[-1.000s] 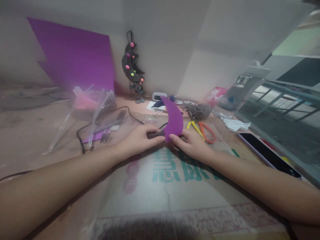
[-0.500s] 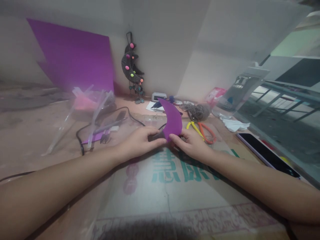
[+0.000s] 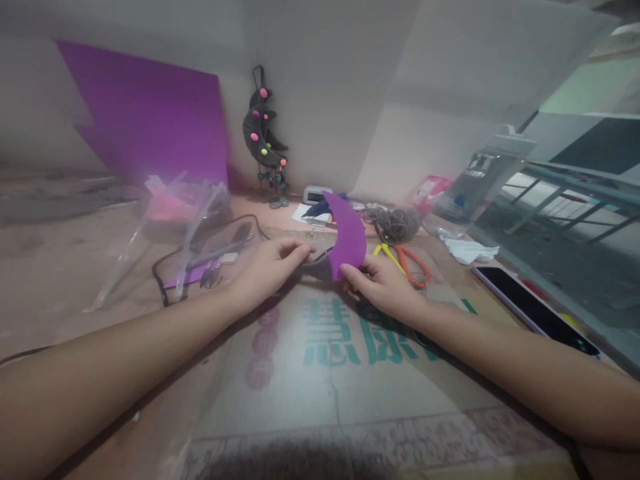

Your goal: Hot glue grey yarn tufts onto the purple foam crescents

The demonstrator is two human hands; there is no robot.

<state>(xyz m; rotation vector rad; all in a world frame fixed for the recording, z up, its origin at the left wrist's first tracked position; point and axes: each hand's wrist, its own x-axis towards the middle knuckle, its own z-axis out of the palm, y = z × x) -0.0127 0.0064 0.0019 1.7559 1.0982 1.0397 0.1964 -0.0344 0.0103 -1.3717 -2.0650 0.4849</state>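
Observation:
My right hand (image 3: 383,287) pinches the lower tip of a purple crescent-shaped foam piece (image 3: 348,235) and holds it upright above the cardboard sheet (image 3: 330,373). My left hand (image 3: 267,270) reaches in from the left with its fingers around a dark grey object (image 3: 320,269) that lies against the crescent's bottom edge. What that dark object is I cannot make out.
A large purple sheet (image 3: 150,113) leans on the wall at the back left. A dark moon-shaped hanging ornament (image 3: 263,133) hangs by the corner. Pliers (image 3: 407,261), a twine bundle (image 3: 397,223), a black cable (image 3: 210,250), plastic bags (image 3: 175,207) and a phone (image 3: 535,310) lie around.
My left hand has shifted a little up and back, its fingers now higher on the dark object. The purple crescent stays upright in my right hand, moved slightly.

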